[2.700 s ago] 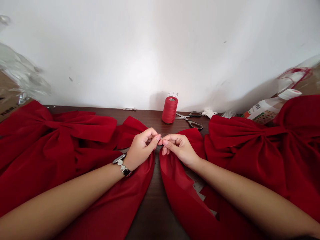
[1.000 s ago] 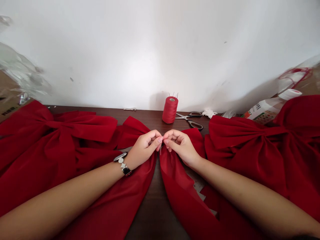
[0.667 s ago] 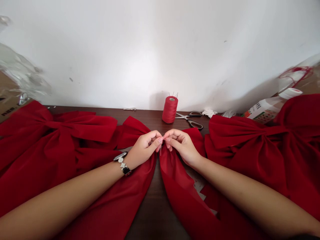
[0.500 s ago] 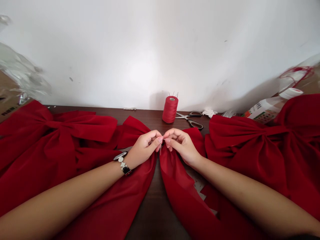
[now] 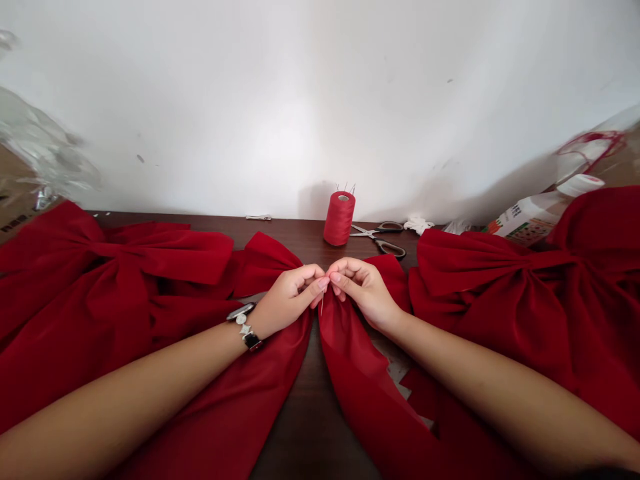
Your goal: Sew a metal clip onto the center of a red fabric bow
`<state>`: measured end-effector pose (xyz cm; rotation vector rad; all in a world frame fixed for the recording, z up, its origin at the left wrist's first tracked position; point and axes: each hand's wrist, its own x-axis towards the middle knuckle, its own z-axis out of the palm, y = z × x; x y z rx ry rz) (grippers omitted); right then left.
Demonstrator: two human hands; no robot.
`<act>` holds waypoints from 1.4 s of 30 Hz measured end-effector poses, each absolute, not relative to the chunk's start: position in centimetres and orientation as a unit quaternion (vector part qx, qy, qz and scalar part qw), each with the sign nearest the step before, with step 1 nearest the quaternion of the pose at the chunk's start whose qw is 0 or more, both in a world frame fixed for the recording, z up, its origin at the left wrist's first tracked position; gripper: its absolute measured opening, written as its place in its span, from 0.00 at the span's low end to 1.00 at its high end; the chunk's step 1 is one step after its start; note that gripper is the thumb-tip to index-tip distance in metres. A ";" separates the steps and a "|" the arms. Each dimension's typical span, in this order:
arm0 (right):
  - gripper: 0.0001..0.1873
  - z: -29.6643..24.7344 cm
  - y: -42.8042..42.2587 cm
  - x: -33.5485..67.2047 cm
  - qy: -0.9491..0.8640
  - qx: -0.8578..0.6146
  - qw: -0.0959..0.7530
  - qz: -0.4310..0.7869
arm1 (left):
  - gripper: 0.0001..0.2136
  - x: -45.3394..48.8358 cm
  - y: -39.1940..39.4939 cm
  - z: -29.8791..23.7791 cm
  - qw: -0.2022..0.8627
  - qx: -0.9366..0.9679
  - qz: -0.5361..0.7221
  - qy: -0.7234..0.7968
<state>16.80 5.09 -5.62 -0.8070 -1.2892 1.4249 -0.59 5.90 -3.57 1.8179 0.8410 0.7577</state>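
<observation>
My left hand and my right hand meet at the fingertips over the gap between two red fabric bow tails. A thin sewing needle points down from where the fingertips meet, and its upper end is hidden by them. Below my right wrist lies the long tail of the right red bow, and the left red bow spreads beneath my left forearm. A metal wristwatch and bracelet circle my left wrist. Beyond my hands stand a red thread spool and black-handled scissors.
The dark wooden table ends at a white wall. A white bottle with a red-ringed cap lies at the back right. Crumpled clear plastic and cardboard sit at the far left.
My hands have drawn closer, with the fingertips now meeting. The needle shows more clearly below them. The bows, spool and scissors stay in place.
</observation>
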 end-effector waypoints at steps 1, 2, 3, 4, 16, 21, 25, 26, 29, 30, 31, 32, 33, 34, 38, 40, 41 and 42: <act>0.14 -5.6 5.1 16.8 -0.532 -0.336 0.507 0.589 | 0.16 -0.6 5.9 -3.6 0.481 0.745 0.311 0.343; 0.14 -5.7 5.1 16.8 -0.529 -0.337 0.512 0.587 | 0.16 -0.6 5.9 -3.6 0.483 0.744 0.312 0.341; 0.13 -5.7 5.1 16.8 -0.526 -0.337 0.517 0.585 | 0.16 -0.6 6.0 -3.6 0.484 0.743 0.315 0.339; 0.13 -5.7 5.1 16.8 -0.524 -0.338 0.521 0.583 | 0.15 -0.7 6.0 -3.5 0.484 0.741 0.319 0.339; 0.17 -5.5 5.0 16.6 -0.542 -0.346 0.491 0.588 | 0.15 -0.6 5.7 -3.5 0.460 0.743 0.328 0.357; 0.18 -5.6 5.1 16.8 -0.559 -0.324 0.478 0.595 | 0.15 -0.5 5.7 -3.5 0.446 0.755 0.317 0.362; 0.18 -5.6 5.1 17.0 -0.553 -0.315 0.483 0.601 | 0.15 -0.5 5.7 -3.5 0.437 0.760 0.317 0.361; 0.18 -5.7 5.1 17.0 -0.552 -0.315 0.486 0.600 | 0.15 -0.6 5.7 -3.5 0.439 0.757 0.320 0.363; 0.15 -5.7 5.1 16.9 -0.555 -0.315 0.489 0.595 | 0.14 -0.6 5.7 -3.5 0.447 0.743 0.336 0.368; 0.15 -5.7 5.1 16.9 -0.557 -0.315 0.487 0.595 | 0.14 -0.6 5.7 -3.5 0.449 0.739 0.340 0.371; 0.14 -5.6 5.1 16.9 -0.559 -0.315 0.483 0.596 | 0.14 -0.6 5.7 -3.4 0.450 0.737 0.341 0.372; 0.14 -5.6 5.1 16.8 -0.561 -0.315 0.480 0.596 | 0.14 -0.6 5.7 -3.4 0.450 0.736 0.342 0.373; 0.15 -5.6 5.0 16.8 -0.564 -0.316 0.478 0.595 | 0.14 -0.6 5.7 -3.4 0.451 0.736 0.342 0.372; 0.15 -5.6 5.0 16.8 -0.566 -0.317 0.477 0.593 | 0.14 -0.6 5.7 -3.4 0.452 0.737 0.340 0.370; 0.18 -5.4 5.0 16.7 -0.576 -0.325 0.468 0.586 | 0.14 -0.5 5.7 -3.4 0.450 0.743 0.334 0.366; 0.19 -5.3 5.0 16.7 -0.587 -0.324 0.455 0.586 | 0.14 -0.5 5.7 -3.4 0.446 0.745 0.330 0.370; 0.19 -5.3 4.9 16.8 -0.594 -0.319 0.449 0.587 | 0.14 -0.5 5.6 -3.4 0.443 0.747 0.328 0.372; 0.19 -5.2 4.9 16.8 -0.601 -0.313 0.444 0.587 | 0.14 -0.5 5.6 -3.4 0.440 0.749 0.327 0.372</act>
